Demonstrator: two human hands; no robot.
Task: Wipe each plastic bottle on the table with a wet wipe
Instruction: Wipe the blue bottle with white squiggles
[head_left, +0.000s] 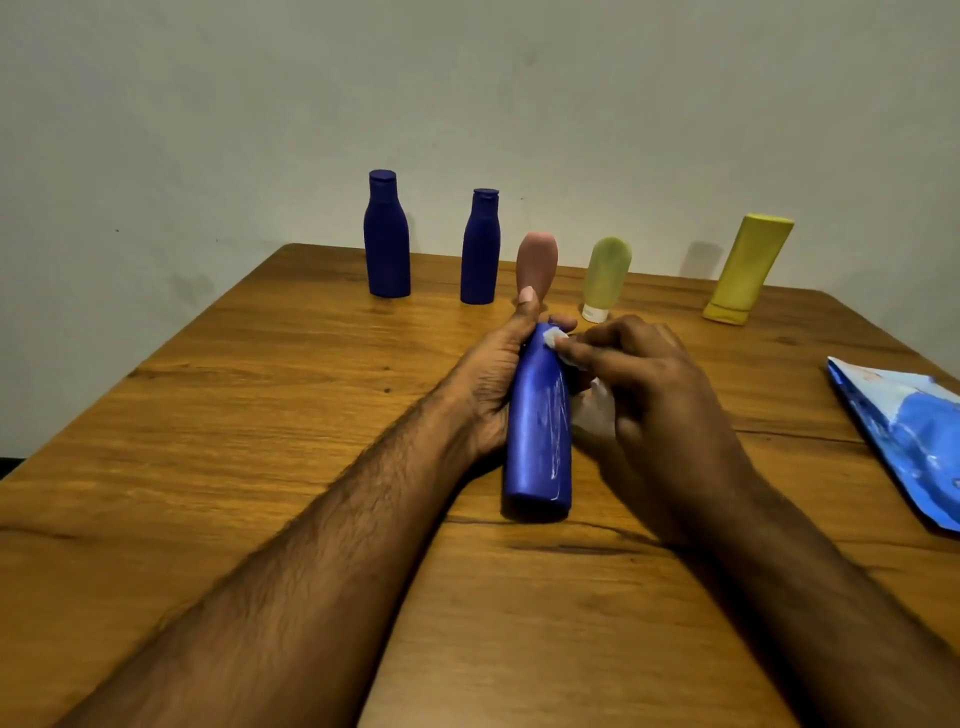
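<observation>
The left hand (498, 374) grasps the blue bottle (537, 421) (base toward the camera) above the surface (260, 415). The right hand (649, 395) has fingers clenched on a wet wipe (592, 410), apparently pressed against the bottle's neck.

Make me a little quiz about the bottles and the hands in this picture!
1. True or false: the left hand grips the blue bottle lying tipped toward the wall.
2. What does the right hand pinch against that bottle? A) a sponge B) a wet wipe C) a cap
3. How many bottles stand in the row at the back of the wooden table?

Key:
1. True.
2. B.
3. Five: two dark blue bottles, a pink bottle, a pale green tube standing on its white cap, and a yellow bottle. A blue wipes pack lies at the right.
</observation>
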